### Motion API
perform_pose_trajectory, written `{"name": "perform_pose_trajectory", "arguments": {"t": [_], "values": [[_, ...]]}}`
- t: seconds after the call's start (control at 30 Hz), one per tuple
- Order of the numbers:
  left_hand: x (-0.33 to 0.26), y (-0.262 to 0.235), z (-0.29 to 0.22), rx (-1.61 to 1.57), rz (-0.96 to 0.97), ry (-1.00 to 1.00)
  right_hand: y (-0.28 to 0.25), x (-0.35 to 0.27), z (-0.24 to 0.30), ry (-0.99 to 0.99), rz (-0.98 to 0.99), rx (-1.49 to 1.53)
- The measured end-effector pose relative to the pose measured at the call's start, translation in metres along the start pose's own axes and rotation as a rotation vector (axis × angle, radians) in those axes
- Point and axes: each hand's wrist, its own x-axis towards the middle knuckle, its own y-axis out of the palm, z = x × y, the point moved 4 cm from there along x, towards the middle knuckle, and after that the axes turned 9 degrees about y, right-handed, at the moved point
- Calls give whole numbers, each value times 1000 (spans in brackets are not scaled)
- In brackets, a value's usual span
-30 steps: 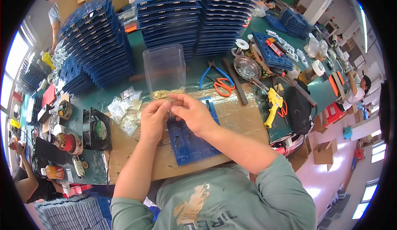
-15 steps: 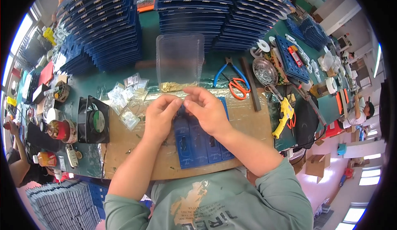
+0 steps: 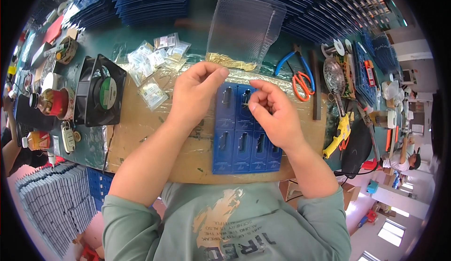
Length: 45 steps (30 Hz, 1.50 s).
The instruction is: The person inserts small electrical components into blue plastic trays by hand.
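Observation:
A blue circuit board panel (image 3: 233,124) with several slotted sections lies on the brown work mat in front of me. My right hand (image 3: 277,115) is over its upper right part, thumb and fingers curled together; whatever they pinch is too small to make out. Just beyond the panel's far left corner, my left hand (image 3: 196,92) has thumb and forefinger pressed together, and I cannot see what is between them. A heap of thin gold-coloured pins (image 3: 230,62) lies in the near end of a clear plastic tray (image 3: 244,26), close to my left fingertips.
Small clear bags (image 3: 155,56) lie left of the tray. A black fan (image 3: 99,91) stands farther left. On the right are blue-handled cutters (image 3: 300,66), orange-handled scissors (image 3: 303,86), a dark bar (image 3: 316,87) and a yellow soldering gun (image 3: 339,136). Stacked blue panels (image 3: 150,0) rise behind.
My hands, earlier together above the panel, are now apart, the right one lower over the board. The view has tilted down and shifted, showing more of the panel.

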Motion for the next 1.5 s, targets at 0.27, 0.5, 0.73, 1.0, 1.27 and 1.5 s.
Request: {"name": "perform_pose_trajectory", "arguments": {"t": [0.27,0.5,0.73,1.0,1.27,1.5], "values": [[2,1,7,62,-34,5,8,-22,-3,46,39,-245],[3,0,9,73,-21,30,13,-30,3,-143,32,-521],[6,1,8,83,-18,31,15,-34,3,-209,48,-536],[5,2,8,24,-32,26,3,-34,0,-148,-23,-393],[6,3,8,19,-31,12,-19,-30,-7,-33,-123,-201],[6,4,5,7,-41,17,-34,-22,-2,-85,-185,-200]]}}
